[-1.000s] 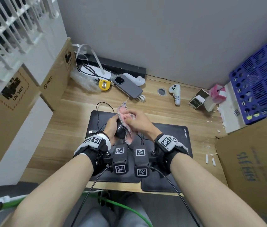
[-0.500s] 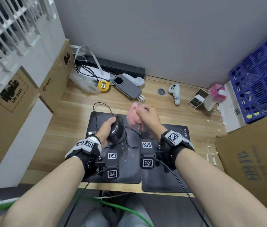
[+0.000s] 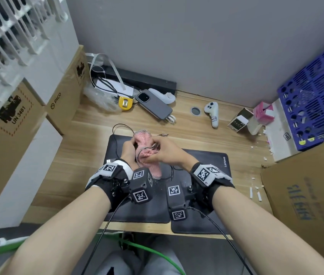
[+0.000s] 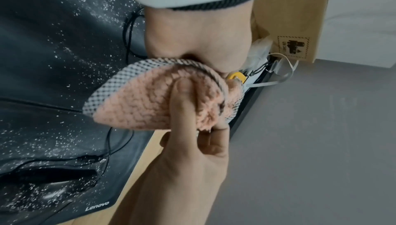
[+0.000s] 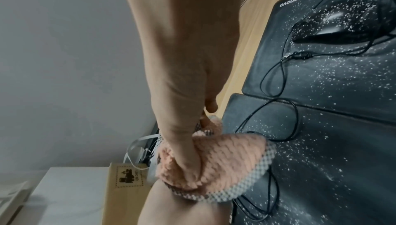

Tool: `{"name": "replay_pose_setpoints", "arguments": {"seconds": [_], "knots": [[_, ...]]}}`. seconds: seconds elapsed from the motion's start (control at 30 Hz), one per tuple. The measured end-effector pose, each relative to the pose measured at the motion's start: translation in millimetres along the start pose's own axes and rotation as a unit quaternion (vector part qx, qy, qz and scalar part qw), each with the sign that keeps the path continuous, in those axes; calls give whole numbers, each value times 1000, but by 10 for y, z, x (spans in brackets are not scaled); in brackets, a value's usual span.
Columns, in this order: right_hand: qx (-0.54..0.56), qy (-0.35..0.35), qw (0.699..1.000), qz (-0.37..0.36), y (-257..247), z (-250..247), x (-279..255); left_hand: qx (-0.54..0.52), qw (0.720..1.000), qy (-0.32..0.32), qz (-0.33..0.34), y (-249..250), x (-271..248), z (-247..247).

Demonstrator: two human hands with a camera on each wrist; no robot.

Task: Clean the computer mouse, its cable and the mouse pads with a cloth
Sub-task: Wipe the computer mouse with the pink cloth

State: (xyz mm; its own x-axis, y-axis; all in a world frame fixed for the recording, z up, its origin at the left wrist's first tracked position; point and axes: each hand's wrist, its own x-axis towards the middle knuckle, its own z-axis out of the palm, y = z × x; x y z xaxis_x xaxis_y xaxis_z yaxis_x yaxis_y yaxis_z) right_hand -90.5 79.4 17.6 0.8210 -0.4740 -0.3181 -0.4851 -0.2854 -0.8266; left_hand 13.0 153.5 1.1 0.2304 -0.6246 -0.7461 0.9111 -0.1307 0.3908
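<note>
The right hand (image 3: 167, 153) pinches the pink cloth (image 3: 147, 147), thumb (image 4: 182, 96) pressed in; the left hand (image 3: 128, 149) seems curled round its other side; the dusty mouse (image 5: 342, 23) lies on the speckled mouse pads (image 5: 342, 93), its cable (image 5: 276, 79) looping between them.

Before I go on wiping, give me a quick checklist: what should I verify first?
1. Grip on the cloth: ok. The left hand and the right hand both hold it, bunched, above the pads.
2. Mouse reachable: ok. It lies on the Lenovo pad with no hand on it.
3. Mouse clean: not ok, white specks cover it.
4. Pads clean: not ok. The Lenovo pad and the second pad are both speckled.
5. Cable out of the way: not ok. It loops loosely across both pads and could snag a wipe.
6. Cable clean: cannot tell, too thin to judge.
</note>
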Motion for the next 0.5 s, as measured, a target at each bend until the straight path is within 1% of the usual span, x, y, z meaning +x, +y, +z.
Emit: {"name": "replay_pose_setpoints", "arguments": {"seconds": [0.1,0.13,0.17,0.2,0.23,0.3,0.33,0.4,0.43,0.5], "knots": [[41,-18,999,14,39,-86,91,9,999,-40,-20,-1,-34,14],[40,-4,999,21,48,-99,139,19,998,-56,-26,-7,-42,0],[23,34,999,29,55,-114,185,22,997,-72,-32,-11,-77,-3],[1,78,996,33,63,-124,229,38,996,-75,-32,-17,-89,-9],[-11,108,994,20,61,-124,259,49,995,-77,-30,-16,-97,-18],[-18,113,993,-19,19,-76,274,53,995,-80,-22,28,-82,-21],[-33,106,993,-30,-27,-39,260,36,996,-75,-16,50,-75,-20],[-74,82,993,-39,-113,32,213,-49,997,-57,7,51,-78,-2],[-93,68,992,-47,-137,66,193,-101,993,-57,29,37,-75,-9],[-123,52,989,-63,-132,111,142,-143,986,-70,45,4,-77,-15]]}}
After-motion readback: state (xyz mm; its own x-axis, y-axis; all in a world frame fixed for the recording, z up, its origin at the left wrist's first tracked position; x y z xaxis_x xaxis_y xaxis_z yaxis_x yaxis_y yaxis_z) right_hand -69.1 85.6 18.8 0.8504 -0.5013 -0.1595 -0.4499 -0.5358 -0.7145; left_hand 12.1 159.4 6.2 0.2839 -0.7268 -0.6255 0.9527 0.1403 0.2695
